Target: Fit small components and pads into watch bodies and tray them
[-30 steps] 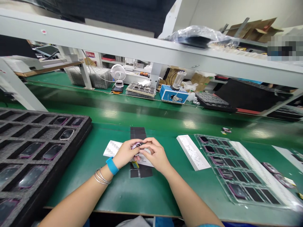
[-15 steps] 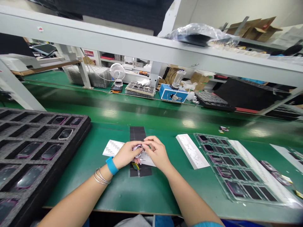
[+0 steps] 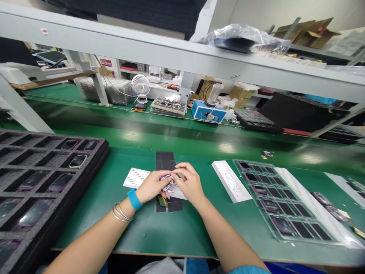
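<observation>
My left hand (image 3: 151,185) is closed around a small smartwatch housing (image 3: 169,185) with a purplish rim and shiny inner parts. Below it hangs a yellow-and-dark battery-like piece (image 3: 162,201), close to the left fingertips. My right hand (image 3: 190,185) meets the housing's upper right edge with thumb and forefinger pinched together; whatever sits between those fingertips is too small to make out. Beneath both hands lie a printed white sheet (image 3: 135,178) and a black strip (image 3: 164,160) on the green bench.
On the left is a black foam tray (image 3: 106,150) with several watch housings. To the right are a white shallow box (image 3: 228,179), a clear tray (image 3: 258,205) with housings and black pads, and loose housings (image 3: 321,199). A grey shelf beam (image 3: 159,49) crosses overhead.
The view has shifted very slightly. Both hands stay at the housing in nearly the same pose, and the dangling yellow piece has swung a little to the left.
</observation>
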Motion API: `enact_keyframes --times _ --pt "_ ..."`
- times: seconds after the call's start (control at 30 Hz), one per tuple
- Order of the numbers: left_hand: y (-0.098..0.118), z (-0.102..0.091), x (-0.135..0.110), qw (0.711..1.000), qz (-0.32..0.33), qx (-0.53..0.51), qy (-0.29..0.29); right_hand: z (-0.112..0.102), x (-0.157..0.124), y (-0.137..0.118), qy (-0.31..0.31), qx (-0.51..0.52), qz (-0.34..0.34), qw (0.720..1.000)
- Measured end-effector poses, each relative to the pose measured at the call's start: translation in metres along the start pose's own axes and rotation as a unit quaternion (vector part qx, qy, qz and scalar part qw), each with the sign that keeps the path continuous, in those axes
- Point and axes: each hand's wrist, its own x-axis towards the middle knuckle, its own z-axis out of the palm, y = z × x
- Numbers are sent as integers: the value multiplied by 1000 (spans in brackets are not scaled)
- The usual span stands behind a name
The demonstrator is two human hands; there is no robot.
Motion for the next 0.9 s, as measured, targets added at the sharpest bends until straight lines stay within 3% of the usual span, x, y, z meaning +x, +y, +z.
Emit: enact_keyframes --times 0.3,0.57,0.7,0.8,0.9 --pt "2 2 -2 1000 16 5 10 1 -2 0 -5 -98 -89 991" --pt "1 3 -2 1000 19 17 11 4 -4 3 -28 -132 -90 987" --pt "0 3 0 1000 -3 -10 20 3 -1 5 -24 -93 -99 990" --pt "-1 3 1 998 -11 -36 44 -17 9 10 12 -74 -68 995" --pt "-2 1 2 998 -7 -45 52 -59 20 25 63 -162 52 983"
